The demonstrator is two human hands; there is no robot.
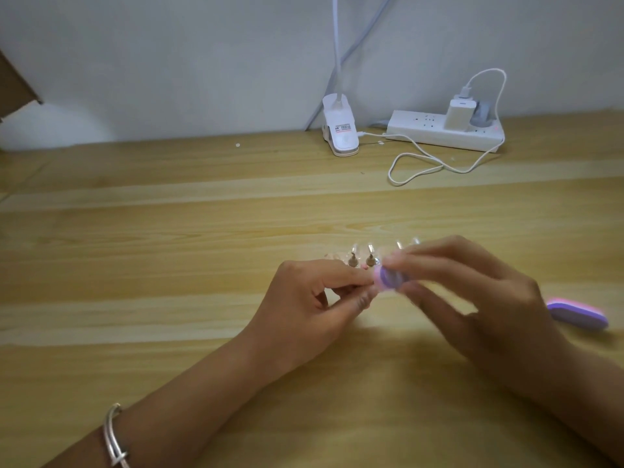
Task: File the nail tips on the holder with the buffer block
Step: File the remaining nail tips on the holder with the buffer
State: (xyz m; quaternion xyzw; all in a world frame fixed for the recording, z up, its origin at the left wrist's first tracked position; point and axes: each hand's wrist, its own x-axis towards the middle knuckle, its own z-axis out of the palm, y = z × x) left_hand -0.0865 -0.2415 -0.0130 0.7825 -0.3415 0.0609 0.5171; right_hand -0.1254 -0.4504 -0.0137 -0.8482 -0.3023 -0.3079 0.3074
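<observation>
While the left hand (314, 298) pinches the holder (370, 261) just over the wooden worktop (169, 265), clear nail tips (354, 246) fan up behind it. Right beside them the blurred right hand (472, 292) grips the purple buffer block (388, 280). Far right, a second purple block (577, 314) lies flat on the worktop.

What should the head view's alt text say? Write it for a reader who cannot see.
Over a wooden table, the right hand holds a purple buffer block at clear nail tips on a holder pinched by the left hand. A second buffer lies to the right; a power strip sits by the wall.
</observation>
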